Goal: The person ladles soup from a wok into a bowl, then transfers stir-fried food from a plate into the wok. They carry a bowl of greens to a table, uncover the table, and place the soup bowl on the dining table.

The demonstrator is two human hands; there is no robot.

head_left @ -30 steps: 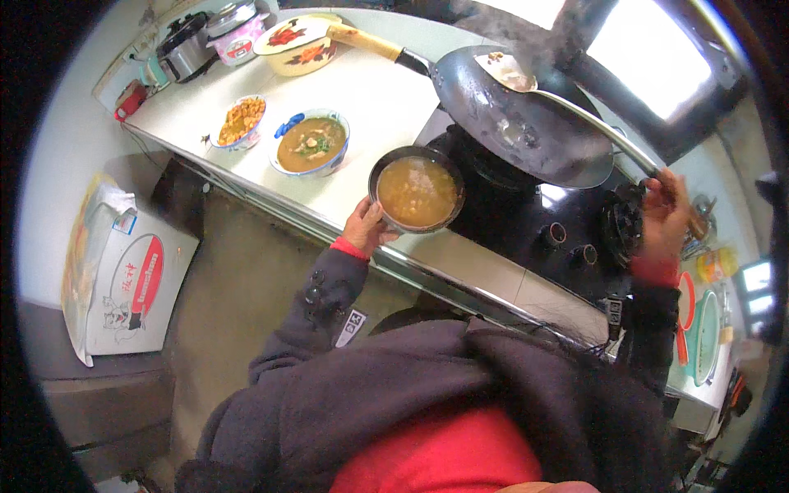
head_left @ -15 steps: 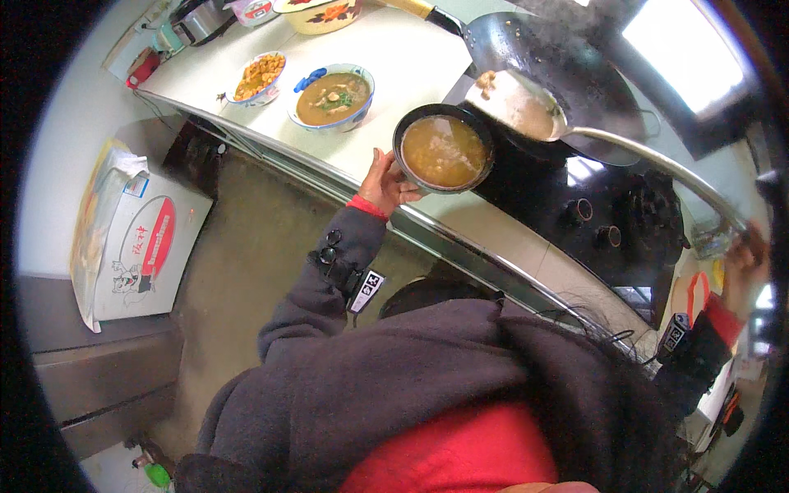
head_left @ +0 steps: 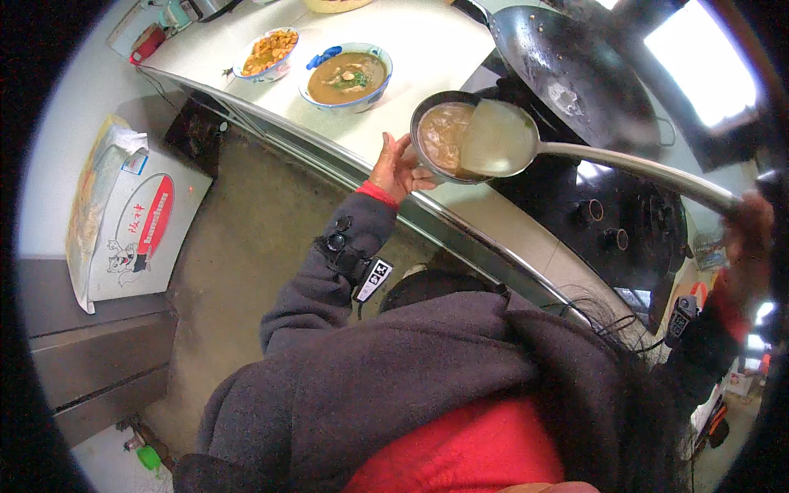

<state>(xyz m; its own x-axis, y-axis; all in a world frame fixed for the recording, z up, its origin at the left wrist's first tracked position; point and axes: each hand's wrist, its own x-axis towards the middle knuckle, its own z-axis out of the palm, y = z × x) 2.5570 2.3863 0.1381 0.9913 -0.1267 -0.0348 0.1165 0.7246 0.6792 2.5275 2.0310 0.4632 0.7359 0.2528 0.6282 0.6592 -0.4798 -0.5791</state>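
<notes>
Long-handled steel ladle [head_left: 500, 138] has swung from the black wok [head_left: 575, 74] over the dark round soup bowl [head_left: 440, 140], left hand [head_left: 394, 168] cupping its rim at the counter's front edge; right hand [head_left: 744, 238] closed on the handle. Bowl near full; ladle still loaded.

White counter [head_left: 427, 49] with two filled bowls [head_left: 346, 76]

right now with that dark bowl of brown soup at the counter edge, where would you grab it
By the near-left rim of the dark bowl, where the left hand already cups it from the counter edge. The ladle in the right hand covers the right side, and the full bowl needs a level hold.
</notes>
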